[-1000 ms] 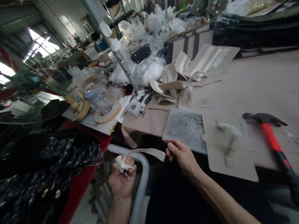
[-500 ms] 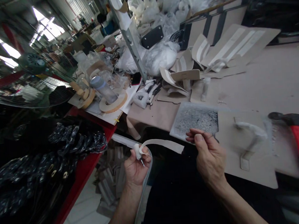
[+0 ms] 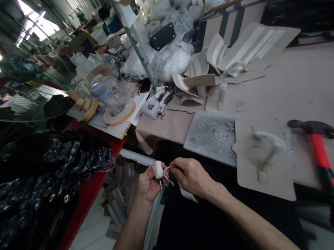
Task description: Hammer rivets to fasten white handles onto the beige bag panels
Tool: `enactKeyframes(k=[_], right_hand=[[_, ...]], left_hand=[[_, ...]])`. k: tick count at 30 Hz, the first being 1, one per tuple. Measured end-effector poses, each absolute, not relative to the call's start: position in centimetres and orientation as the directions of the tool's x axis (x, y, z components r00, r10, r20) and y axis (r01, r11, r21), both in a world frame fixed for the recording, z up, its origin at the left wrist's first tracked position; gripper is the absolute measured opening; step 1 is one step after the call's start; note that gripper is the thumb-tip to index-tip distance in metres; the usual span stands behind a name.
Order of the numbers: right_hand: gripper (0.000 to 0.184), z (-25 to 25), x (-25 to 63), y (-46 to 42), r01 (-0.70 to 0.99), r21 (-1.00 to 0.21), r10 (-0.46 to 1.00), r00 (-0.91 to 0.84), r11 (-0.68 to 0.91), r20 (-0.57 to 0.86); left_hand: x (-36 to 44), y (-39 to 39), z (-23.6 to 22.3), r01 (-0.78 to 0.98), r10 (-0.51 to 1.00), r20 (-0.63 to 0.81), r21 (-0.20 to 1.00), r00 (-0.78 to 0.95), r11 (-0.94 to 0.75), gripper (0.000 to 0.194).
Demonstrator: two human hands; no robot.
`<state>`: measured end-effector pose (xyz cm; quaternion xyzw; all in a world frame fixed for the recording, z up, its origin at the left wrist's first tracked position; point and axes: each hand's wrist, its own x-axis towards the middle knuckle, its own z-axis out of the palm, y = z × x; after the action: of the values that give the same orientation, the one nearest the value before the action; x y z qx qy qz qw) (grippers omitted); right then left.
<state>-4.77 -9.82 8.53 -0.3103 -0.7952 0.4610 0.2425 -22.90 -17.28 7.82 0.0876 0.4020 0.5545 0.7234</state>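
Note:
My left hand (image 3: 147,186) is closed around a small tool with a white, wrapped-looking handle (image 3: 159,169). A thin dark metal tip points down from it; the tool's exact kind is unclear. Beside it, my right hand (image 3: 192,175) pinches a pale beige strip (image 3: 189,195). One end of the strip curls towards my left fingers, and the other hangs below my right hand. Whether the left fingers also grip the strip is hidden. To the right, a beige panel (image 3: 246,169) with a plastic-wrapped handle (image 3: 272,154) lies partly over a grey, speckled board (image 3: 204,132).
A claw hammer (image 3: 320,152) with a red and black handle lies at right. Curved beige panels (image 3: 250,50) stand behind. Left are a tape roll (image 3: 128,112), a bottle (image 3: 108,98), a fan (image 3: 17,68) and plastic-wrapped black items (image 3: 74,154). A metal post (image 3: 140,52) rises mid-table.
My right hand has moved left and down from beside the speckled board and taken hold of the strip. The strip's free end now hangs down. The view has shifted slightly right.

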Motion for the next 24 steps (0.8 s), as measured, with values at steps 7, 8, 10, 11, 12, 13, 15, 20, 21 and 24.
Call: enactKeyframes(k=[7,8,10,11,12,13,15,20,21,24], right_hand=[[0.018,8.0,-4.2,-10.0,0.454,-0.888,0.916,-0.383,0.075,-0.119],[0.019,8.0,-4.1,-10.0,0.446,-0.895,0.913,-0.374,0.025,-0.160],[0.019,7.9,-4.1,-9.9,0.407,-0.908,0.882,-0.389,-0.096,-0.267],[0.019,7.8,-4.2,-9.8,0.382,-0.909,0.854,-0.404,-0.168,-0.328],[0.018,7.7,-4.3,-9.8,0.354,-0.904,0.822,-0.421,-0.240,-0.383],[0.017,7.6,-4.4,-9.8,0.325,-0.896,0.790,-0.439,-0.304,-0.428],[0.015,7.5,-4.6,-9.9,0.280,-0.876,0.743,-0.464,-0.394,-0.482],[0.011,7.1,-4.7,-10.6,0.214,-0.878,0.700,-0.536,-0.429,-0.473],[0.010,7.0,-4.7,-10.8,0.201,-0.881,0.694,-0.551,-0.428,-0.462],[0.010,6.5,-4.6,-11.3,0.169,-0.877,0.693,-0.554,-0.449,-0.461]], left_hand=[[-23.7,-17.4,8.3,-0.593,0.926,-0.345,0.782,-0.156,0.192,0.030],[-23.6,-17.5,8.4,-0.529,0.941,-0.296,0.832,-0.167,0.168,0.030],[-23.4,-17.9,8.5,-0.367,0.968,-0.205,0.920,-0.142,0.141,0.031],[-23.2,-18.0,8.5,-0.272,0.980,-0.161,0.954,-0.121,0.123,0.032],[-23.0,-18.1,8.5,-0.178,0.988,-0.121,0.979,-0.097,0.103,0.032],[-22.7,-18.1,8.5,-0.092,0.993,-0.087,0.993,-0.074,0.081,0.032],[-22.2,-18.0,8.4,0.017,0.998,-0.039,0.999,-0.039,0.040,0.032],[-20.9,-17.7,6.7,-0.006,0.986,-0.095,0.995,-0.136,0.095,0.034],[-20.6,-17.6,6.3,-0.045,0.974,-0.122,0.992,-0.189,0.116,0.034],[-19.9,-17.0,5.7,-0.188,0.922,-0.202,0.971,-0.329,0.146,0.035]])
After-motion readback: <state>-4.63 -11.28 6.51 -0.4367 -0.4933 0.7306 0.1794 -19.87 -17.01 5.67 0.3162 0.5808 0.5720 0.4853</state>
